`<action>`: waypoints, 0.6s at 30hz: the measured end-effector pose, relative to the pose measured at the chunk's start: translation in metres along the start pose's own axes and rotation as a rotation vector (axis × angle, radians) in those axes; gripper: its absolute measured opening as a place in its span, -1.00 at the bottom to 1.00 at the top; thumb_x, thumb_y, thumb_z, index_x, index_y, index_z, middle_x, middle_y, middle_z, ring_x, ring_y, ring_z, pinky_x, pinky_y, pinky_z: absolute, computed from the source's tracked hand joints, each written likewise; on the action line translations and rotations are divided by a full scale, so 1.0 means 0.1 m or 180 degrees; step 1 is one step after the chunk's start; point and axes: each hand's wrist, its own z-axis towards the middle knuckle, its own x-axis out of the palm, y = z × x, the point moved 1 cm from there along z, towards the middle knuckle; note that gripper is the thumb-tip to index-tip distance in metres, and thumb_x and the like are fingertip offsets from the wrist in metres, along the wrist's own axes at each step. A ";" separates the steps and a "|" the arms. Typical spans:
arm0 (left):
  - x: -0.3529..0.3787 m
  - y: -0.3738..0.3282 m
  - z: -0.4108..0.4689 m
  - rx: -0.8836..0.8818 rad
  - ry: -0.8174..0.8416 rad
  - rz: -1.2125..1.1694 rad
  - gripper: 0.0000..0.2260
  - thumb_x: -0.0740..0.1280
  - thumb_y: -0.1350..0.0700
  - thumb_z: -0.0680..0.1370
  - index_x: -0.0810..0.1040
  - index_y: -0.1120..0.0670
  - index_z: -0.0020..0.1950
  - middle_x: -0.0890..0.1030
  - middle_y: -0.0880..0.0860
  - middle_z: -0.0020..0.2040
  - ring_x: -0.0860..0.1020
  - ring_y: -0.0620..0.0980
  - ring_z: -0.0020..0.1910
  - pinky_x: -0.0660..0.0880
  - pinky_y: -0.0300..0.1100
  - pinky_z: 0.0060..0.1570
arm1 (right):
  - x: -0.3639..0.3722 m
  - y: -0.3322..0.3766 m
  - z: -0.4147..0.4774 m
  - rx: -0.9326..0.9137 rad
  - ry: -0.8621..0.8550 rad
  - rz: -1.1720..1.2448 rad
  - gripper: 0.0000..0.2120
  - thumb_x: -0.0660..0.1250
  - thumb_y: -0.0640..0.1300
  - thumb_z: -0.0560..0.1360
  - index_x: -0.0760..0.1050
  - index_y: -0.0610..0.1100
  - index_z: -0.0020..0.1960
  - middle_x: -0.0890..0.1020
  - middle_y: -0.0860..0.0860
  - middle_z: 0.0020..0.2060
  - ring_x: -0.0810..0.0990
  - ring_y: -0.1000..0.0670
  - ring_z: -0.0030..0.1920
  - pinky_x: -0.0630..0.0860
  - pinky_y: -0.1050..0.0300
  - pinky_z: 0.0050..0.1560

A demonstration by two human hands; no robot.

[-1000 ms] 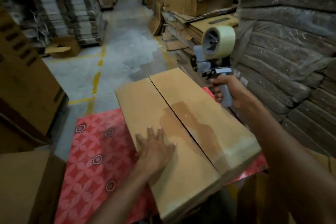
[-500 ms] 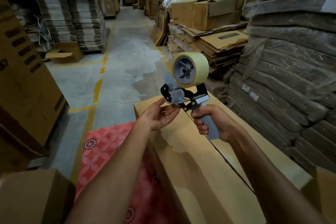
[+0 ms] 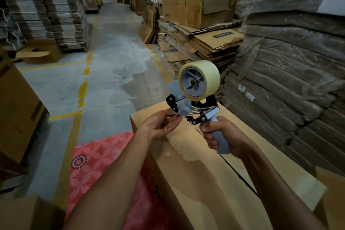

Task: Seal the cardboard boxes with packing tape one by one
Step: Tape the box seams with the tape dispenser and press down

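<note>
A: Far left, what's there?
B: Brown carton (image 3: 16,110) at the left edge. Concrete floor w/ yellow lines (image 3: 82,91). Then a red patterned mat (image 3: 97,164), and the cardboard box (image 3: 196,192) lies partly on it, long side running away from the camera.

A: L hand, how's the grip?
B: Left hand (image 3: 158,127) is up over the box's far end, fingers curled in. Thumb & fingertips (image 3: 170,124) are pinched together right at the front of the tape dispenser (image 3: 194,110), just under its black plate. Can't tell if the tape's loose end sits between them, too small.

A: And the roll?
B: Tape roll (image 3: 198,80) is pale and sits on top of the dispenser, hub facing us.

A: R hand?
B: Right hand (image 3: 224,136) is wrapped tight round the grey handle, all fingers curled, no gap. Dispenser is upright, held over the box top. The dark seam (image 3: 239,175) btwn the flaps runs under that hand toward the near right.

A: Far right?
B: Flattened cardboard stack (image 3: 205,43), then tall wrapped bundles (image 3: 289,80).
</note>
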 end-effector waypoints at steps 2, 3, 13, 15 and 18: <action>0.01 -0.04 0.05 0.0074 -0.0159 0.0160 -0.94 0.32 0.32 0.58 0.57 0.30 -0.04 0.64 0.20 -0.22 0.67 0.04 -0.39 0.61 -0.19 -0.44 | -0.04 0.03 0.03 -0.0037 -0.0027 -0.0060 -0.92 0.34 -0.20 0.35 0.45 -0.16 -0.27 0.40 -0.09 -0.41 0.31 -0.01 -0.49 0.26 0.16 -0.44; 0.01 -0.07 0.08 0.0162 -0.0237 0.0320 -0.93 0.29 0.34 0.58 0.56 0.30 -0.07 0.61 0.20 -0.23 0.64 0.02 -0.46 0.56 -0.22 -0.52 | -0.05 0.04 0.05 -0.0050 -0.0032 -0.0103 -0.92 0.34 -0.20 0.36 0.45 -0.15 -0.27 0.41 -0.09 -0.41 0.31 -0.01 -0.48 0.26 0.16 -0.44; -0.24 -0.93 0.48 0.0793 -0.1039 0.1765 -0.87 0.37 0.30 0.56 0.60 0.25 -0.19 0.58 0.09 -0.41 0.53 -0.06 -0.52 0.52 -0.28 -0.46 | -0.05 -0.18 -0.14 -0.0025 -0.0339 -0.0158 -0.79 0.33 -0.24 0.27 0.44 -0.30 -0.13 0.42 -0.12 -0.38 0.32 0.01 -0.48 0.24 0.16 -0.49; -0.24 -1.05 0.59 0.0934 -0.0970 0.2153 -0.91 0.40 0.28 0.56 0.62 0.25 -0.14 0.61 0.11 -0.37 0.58 -0.01 -0.44 0.56 -0.22 -0.39 | -0.09 -0.31 -0.14 0.0058 -0.0500 -0.0189 -0.73 0.36 -0.21 0.25 0.45 -0.33 -0.11 0.43 -0.15 -0.37 0.34 -0.01 -0.48 0.27 0.14 -0.49; -0.14 -1.01 0.87 0.1160 -0.1245 0.2516 -0.88 0.43 0.25 0.54 0.63 0.24 -0.19 0.61 0.10 -0.41 0.57 -0.03 -0.47 0.53 -0.25 -0.45 | -0.12 -0.45 0.01 0.0017 -0.0697 -0.0371 -0.68 0.43 -0.07 0.16 0.47 -0.27 -0.23 0.43 -0.15 -0.44 0.36 -0.05 -0.49 0.30 0.11 -0.44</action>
